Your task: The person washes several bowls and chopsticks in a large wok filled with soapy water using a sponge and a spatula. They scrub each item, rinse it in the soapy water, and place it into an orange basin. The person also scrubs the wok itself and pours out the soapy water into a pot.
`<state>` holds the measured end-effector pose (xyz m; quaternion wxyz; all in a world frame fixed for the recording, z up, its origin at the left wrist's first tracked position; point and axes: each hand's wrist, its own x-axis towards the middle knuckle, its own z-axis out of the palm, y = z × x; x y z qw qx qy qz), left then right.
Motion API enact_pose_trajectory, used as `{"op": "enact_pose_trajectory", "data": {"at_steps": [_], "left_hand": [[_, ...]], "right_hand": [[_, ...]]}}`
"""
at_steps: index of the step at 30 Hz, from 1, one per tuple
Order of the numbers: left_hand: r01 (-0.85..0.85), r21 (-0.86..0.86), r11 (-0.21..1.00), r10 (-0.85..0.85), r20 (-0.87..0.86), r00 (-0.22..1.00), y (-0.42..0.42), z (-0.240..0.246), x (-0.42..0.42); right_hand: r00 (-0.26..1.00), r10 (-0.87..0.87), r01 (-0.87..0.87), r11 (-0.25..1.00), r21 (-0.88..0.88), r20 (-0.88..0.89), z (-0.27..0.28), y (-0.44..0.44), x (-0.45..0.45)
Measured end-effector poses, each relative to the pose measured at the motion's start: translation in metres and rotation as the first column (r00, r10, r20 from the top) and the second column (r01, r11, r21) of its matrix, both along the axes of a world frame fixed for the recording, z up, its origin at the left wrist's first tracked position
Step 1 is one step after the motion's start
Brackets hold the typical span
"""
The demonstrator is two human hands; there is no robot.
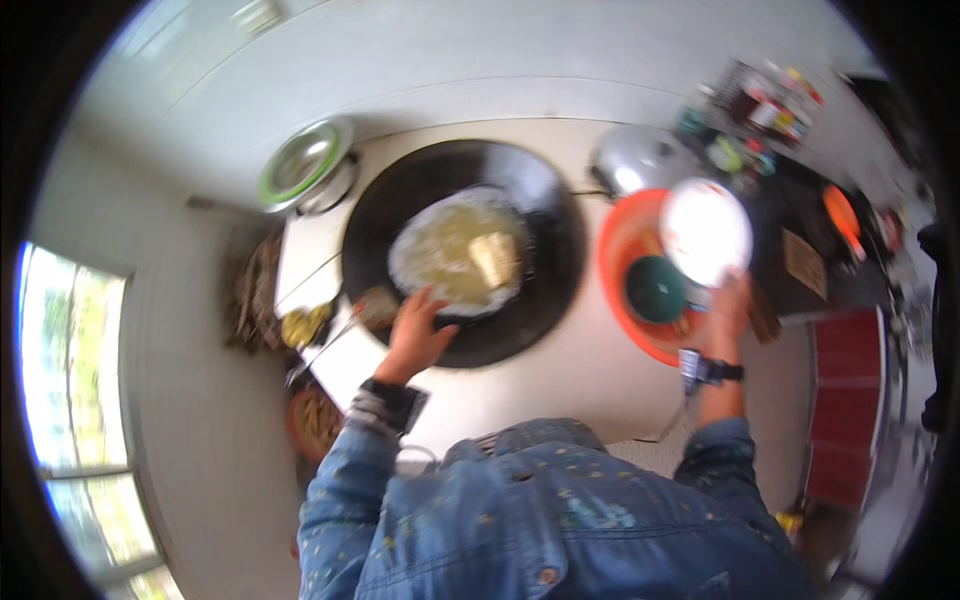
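Observation:
A large black wok [559, 315] is set into the light counter, with yellowish, foamy liquid [439, 247] in its bottom. A pale yellow block-like piece [495, 259] sits in that liquid. Over the wok's near left rim is my left hand [416, 334], fingers apart and holding nothing. A brownish block, blurred, rests at the rim beside it [377, 307]. My right hand [729, 304] grips the edge of a white plate [705, 229] with reddish specks. The plate is tilted above an orange-red basin [609, 247], in which a dark green bowl [655, 289] lies.
Green-rimmed metal bowls [304, 165] are stacked at the back left corner. A domed metal lid [645, 159] stands behind the basin. At right, a dark worktop [795, 195] carries bottles, packets and an orange-handled utensil [841, 217]. Firewood [255, 296] leans by the left wall.

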<state>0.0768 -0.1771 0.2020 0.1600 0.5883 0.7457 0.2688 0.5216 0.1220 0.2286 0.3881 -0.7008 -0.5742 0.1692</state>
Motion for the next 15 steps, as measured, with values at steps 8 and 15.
{"op": "enact_pose_trajectory", "data": {"at_steps": [8, 15], "left_hand": [[-0.194, -0.080, 0.978, 0.202, 0.109, 0.973, -0.033, -0.027, 0.008], [-0.630, -0.222, 0.744, 0.621, -0.119, 0.775, -0.143, -0.065, -0.099]], "right_hand": [[0.997, 0.068, -0.062, 0.974, -0.218, 0.019, -0.079, 0.046, 0.085], [0.918, -0.081, -0.059, 0.940, -0.335, -0.389, -0.063, 0.025, 0.067]]}}
